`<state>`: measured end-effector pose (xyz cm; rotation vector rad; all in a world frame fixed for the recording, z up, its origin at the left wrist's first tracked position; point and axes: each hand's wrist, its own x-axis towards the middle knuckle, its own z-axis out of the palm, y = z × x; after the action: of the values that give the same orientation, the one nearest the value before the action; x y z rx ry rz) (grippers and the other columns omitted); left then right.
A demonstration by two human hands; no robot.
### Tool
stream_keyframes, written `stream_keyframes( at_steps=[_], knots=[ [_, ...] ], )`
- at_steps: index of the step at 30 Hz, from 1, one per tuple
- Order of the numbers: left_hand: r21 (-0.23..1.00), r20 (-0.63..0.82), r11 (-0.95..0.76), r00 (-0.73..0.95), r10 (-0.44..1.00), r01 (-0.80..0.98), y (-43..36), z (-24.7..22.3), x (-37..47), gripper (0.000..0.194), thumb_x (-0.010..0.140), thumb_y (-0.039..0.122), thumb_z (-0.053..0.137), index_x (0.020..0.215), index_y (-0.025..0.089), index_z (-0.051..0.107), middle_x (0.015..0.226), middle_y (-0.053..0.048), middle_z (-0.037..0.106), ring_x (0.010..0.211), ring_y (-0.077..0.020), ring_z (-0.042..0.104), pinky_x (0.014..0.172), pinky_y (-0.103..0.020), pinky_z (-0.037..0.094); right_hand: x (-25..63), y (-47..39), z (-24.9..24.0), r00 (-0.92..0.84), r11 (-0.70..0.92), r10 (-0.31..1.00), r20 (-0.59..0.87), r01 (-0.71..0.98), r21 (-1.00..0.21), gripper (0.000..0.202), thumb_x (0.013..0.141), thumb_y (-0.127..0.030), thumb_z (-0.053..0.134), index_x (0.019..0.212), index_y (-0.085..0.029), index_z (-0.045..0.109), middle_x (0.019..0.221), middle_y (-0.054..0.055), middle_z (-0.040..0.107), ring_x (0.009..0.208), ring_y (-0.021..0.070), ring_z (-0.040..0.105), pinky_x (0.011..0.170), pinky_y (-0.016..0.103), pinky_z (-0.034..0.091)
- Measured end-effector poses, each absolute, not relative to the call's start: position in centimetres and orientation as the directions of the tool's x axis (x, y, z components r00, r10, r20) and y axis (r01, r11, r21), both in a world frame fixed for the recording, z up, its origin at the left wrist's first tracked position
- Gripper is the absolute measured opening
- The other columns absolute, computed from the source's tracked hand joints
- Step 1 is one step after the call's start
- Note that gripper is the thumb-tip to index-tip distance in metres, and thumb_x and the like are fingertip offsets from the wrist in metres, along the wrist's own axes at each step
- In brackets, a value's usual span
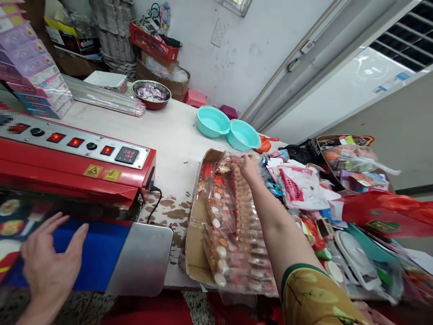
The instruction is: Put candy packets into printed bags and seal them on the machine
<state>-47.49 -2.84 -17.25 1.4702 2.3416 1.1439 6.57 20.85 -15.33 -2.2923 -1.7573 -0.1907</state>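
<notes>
My left hand (52,257) hovers or rests, thumb and fingers apart, over the blue conveyor belt (98,257) of a red sealing machine (67,167). Beside its fingertips, at the left edge, lies a dark printed package (23,216) with food pictures; whether the fingers touch it I cannot tell. My right hand (249,167) reaches to the far end of an open cardboard box (198,246). Its fingers are curled on a clear plastic packet there. Rows of clear packets (248,216) with small red, white and orange pieces fill the box.
A metal plate (144,262) extends the belt. Two turquoise basins (212,122) and a metal bowl of small sachets (151,94) stand at the back of the table. Stacked boxes (34,63) rise at left. Mixed packages (301,185) and a red bag (389,212) crowd the right.
</notes>
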Motion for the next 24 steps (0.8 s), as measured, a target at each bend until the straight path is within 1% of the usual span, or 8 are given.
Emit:
stream_keyframes(
  at_steps=[4,6,9,11,15,19,21,24],
  knots=[
    [0.649,0.31,0.18,-0.473,0.824,0.739,-4.2,-17.9,-42.5,0.023,0.081,0.05,0.058,0.099,0.036,0.06,0.125,0.006,0.061,0.115,-0.0271,0.057,0.105,-0.047,0.042,8.2,21.8,-14.4,0.117,-0.085,0.963,0.242,0.987,-0.138,0.005,0.077,-0.017,0.064,0.076,-0.015,0.068,0.123,0.018,0.055,0.116,0.0329,0.047,0.095,0.046,0.038],
    [0.653,0.301,0.127,-0.409,0.861,0.746,-4.6,-18.2,-41.0,0.025,0.082,0.049,0.057,0.097,0.03,0.062,0.121,-0.001,0.063,0.113,-0.0285,0.058,0.103,-0.047,0.043,8.1,21.3,-12.4,-0.027,0.102,0.956,0.291,0.964,-0.247,0.01,0.075,-0.021,0.068,0.067,-0.016,0.066,0.123,0.017,0.059,0.115,0.0303,0.051,0.098,0.045,0.039],
    [0.696,0.279,0.051,-0.336,0.9,0.716,-4.6,-17.5,-38.6,0.027,0.085,0.045,0.055,0.099,0.024,0.064,0.12,-0.007,0.063,0.114,-0.0278,0.057,0.104,-0.045,0.041,7.0,19.4,-7.6,-0.181,0.349,0.912,0.368,0.814,-0.465,0.013,0.077,-0.028,0.07,0.069,-0.018,0.068,0.105,0.011,0.07,0.098,0.0242,0.064,0.091,0.04,0.047],
    [0.753,0.29,-0.03,-0.291,0.912,0.657,-4.0,-15.9,-36.5,0.024,0.086,0.041,0.055,0.1,0.023,0.064,0.117,-0.007,0.064,0.111,-0.025,0.058,0.103,-0.041,0.042,5.6,17.3,-4.1,-0.19,0.407,0.891,0.413,0.739,-0.538,0.014,0.078,-0.034,0.07,0.076,-0.02,0.071,0.093,0.007,0.074,0.087,0.0225,0.069,0.083,0.038,0.052],
    [0.894,0.244,-0.137,-0.207,0.948,0.426,-1.2,-11.4,-32.1,0.026,0.084,0.036,0.06,0.107,0.023,0.063,0.112,-0.006,0.067,0.106,-0.0217,0.061,0.099,-0.038,0.044,0.8,12.0,0.6,-0.172,0.425,0.877,0.449,0.715,-0.556,0.018,0.076,-0.041,0.073,0.083,-0.025,0.076,0.084,0.004,0.076,0.074,0.0218,0.07,0.073,0.036,0.054],
    [0.997,-0.046,0.042,-0.051,0.998,-0.071,1.9,-8.1,-29.9,0.055,0.071,0.04,0.074,0.119,0.018,0.059,0.116,-0.011,0.066,0.101,-0.022,0.063,0.087,-0.034,0.05,-5.9,7.0,-0.7,-0.289,0.384,0.921,0.26,0.567,-0.729,0.016,0.076,-0.041,0.074,0.082,-0.027,0.078,0.08,0.003,0.076,0.068,0.0211,0.069,0.066,0.033,0.054],
    [0.943,-0.174,0.163,-0.011,0.985,-0.291,2.4,-7.5,-30.3,0.053,0.064,0.042,0.078,0.107,0.015,0.065,0.099,-0.01,0.07,0.083,-0.019,0.066,0.073,-0.03,0.052,-9.1,5.2,-2.9,-0.299,0.297,0.941,0.162,0.493,-0.818,0.016,0.074,-0.041,0.075,0.08,-0.027,0.078,0.078,0.003,0.076,0.066,0.0216,0.069,0.064,0.033,0.054],
    [0.859,-0.358,0.3,-0.068,0.931,-0.415,1.7,-8.0,-32.2,0.04,0.055,0.039,0.082,0.082,0.012,0.069,0.073,-0.005,0.068,0.058,-0.0128,0.06,0.056,-0.025,0.047,-12.7,3.4,-6.4,-0.218,0.129,0.975,0.045,0.391,-0.911,0.016,0.07,-0.042,0.076,0.076,-0.026,0.078,0.076,0.004,0.076,0.068,0.0234,0.07,0.065,0.035,0.055]
  ],
)
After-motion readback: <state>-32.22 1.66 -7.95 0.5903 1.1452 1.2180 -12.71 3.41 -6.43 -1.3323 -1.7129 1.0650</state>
